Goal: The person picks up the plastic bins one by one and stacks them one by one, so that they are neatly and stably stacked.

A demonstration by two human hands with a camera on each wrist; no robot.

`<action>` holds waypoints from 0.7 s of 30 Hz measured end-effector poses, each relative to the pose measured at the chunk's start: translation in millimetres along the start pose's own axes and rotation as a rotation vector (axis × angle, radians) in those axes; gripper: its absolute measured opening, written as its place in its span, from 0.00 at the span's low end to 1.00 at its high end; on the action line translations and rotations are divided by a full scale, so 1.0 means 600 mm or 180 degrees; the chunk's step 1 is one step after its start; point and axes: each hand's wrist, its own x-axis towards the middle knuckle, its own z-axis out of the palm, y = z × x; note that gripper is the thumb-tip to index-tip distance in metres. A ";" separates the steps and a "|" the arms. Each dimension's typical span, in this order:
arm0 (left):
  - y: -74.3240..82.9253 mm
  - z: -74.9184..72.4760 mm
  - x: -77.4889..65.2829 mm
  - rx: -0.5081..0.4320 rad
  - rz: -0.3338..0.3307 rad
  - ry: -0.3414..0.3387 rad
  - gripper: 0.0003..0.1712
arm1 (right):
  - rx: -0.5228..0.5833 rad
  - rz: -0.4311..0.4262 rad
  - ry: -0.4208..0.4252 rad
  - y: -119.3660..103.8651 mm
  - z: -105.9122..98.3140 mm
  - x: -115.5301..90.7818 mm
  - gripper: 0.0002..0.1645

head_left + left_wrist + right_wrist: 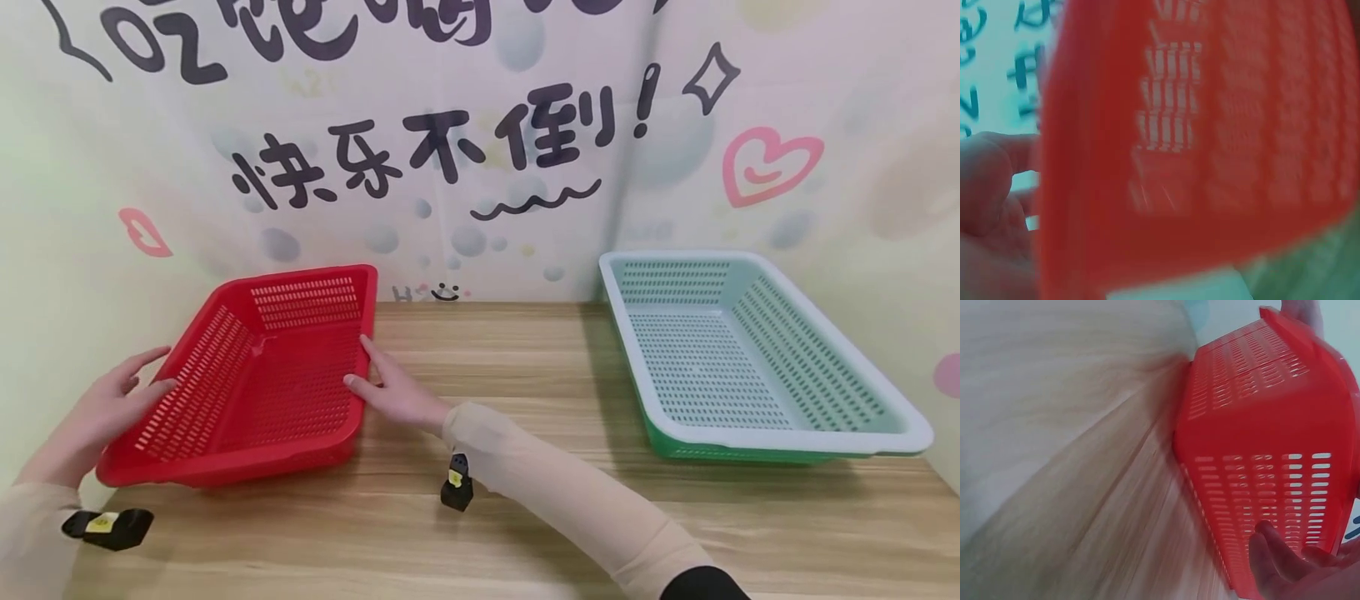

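A red perforated plastic basket [300, 375] stands at the left on the wooden table, with nothing inside it. At its left rim is my left hand [112, 408], thumb and fingers spread apart, with the fingertips right at the edge. The left wrist view is blurred; there the left hand [991, 194] lies beside the rim and is partly hidden by it. My right hand [397, 392] is at the right rim, its thumb and a finger reaching onto the edge. In the right wrist view, extended fingers [1282, 556] lie along the basket's outer wall [1254, 425].
A pale green and white perforated basket [712, 358] stands on the right side of the wooden table [487, 350]. Behind the table hangs a printed cloth [510, 233] with dark lettering. Each wrist carries a small black device [456, 483].
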 end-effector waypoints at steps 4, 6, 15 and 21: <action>-0.031 -0.004 -0.009 -0.0087 -0.0021 -0.0058 0.41 | -0.0082 -0.0054 0.0010 0.007 0.000 0.003 0.44; -0.043 -0.003 -0.012 -0.0157 -0.0016 -0.0062 0.40 | -0.0097 -0.0073 0.0015 0.009 0.001 0.004 0.44; -0.088 -0.002 -0.007 -0.1411 0.0059 -0.0308 0.34 | -0.0031 -0.0019 -0.0018 0.004 0.000 -0.001 0.43; -0.089 0.008 0.000 -0.2868 0.0018 -0.0592 0.35 | -0.0020 -0.0015 -0.0015 0.004 -0.004 -0.003 0.43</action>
